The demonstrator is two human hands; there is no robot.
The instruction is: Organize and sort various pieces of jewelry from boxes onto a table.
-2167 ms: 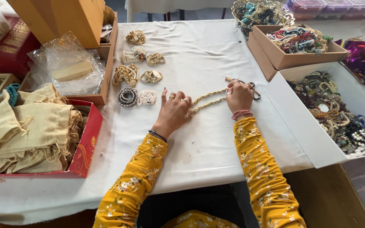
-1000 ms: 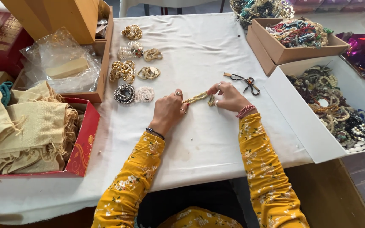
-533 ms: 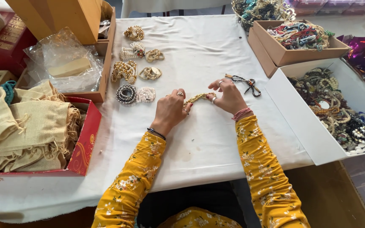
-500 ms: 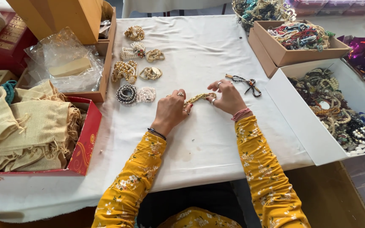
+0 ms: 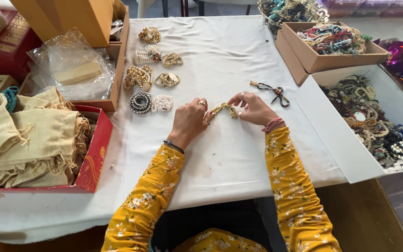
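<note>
Red cardboard box (image 5: pixel 94 161) of beige cloth pouches is sitting far left. Left hand (image 5: pixel 190 119) and right hand (image 5: pixel 253 108) are both pinching the bunched gold bead necklace (image 5: pixel 223 109) mid-table on the white tablecloth (image 5: pixel 220 51). White box (image 5: pixel 332 140) of jewellery is sitting right.
</note>
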